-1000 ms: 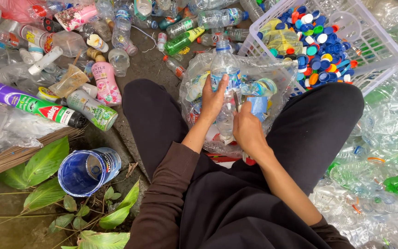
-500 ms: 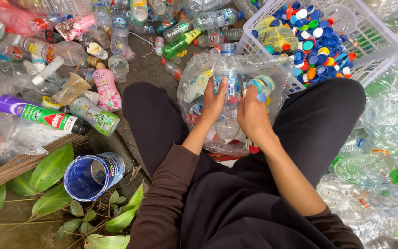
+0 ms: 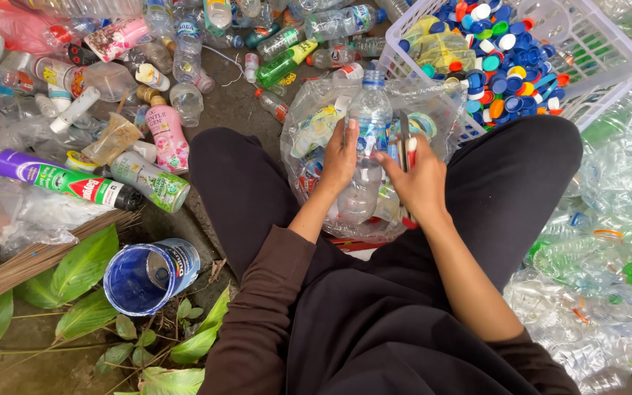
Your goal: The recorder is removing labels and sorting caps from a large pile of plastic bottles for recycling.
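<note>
I sit on the ground with a clear plastic bag (image 3: 309, 110) of bottle scraps between my knees. My left hand (image 3: 341, 157) grips a clear plastic bottle (image 3: 366, 146) with a blue cap, held upright over the bag. My right hand (image 3: 418, 179) is closed around a thin red-handled tool (image 3: 407, 150), whose tip lies against the bottle's blue label. My dark trousers frame the bag on both sides.
A white basket (image 3: 594, 51) of several coloured bottle caps stands at the upper right. Crushed clear bottles (image 3: 608, 219) pile up on the right. Mixed bottles and spray cans (image 3: 67, 179) lie at the left, with a blue tub (image 3: 148, 274) and green leaves (image 3: 74, 271) nearer me.
The bottle has been raised upright out of the bag. My right hand has shifted from the bag to the bottle's side, with the red-handled tool now showing in it.
</note>
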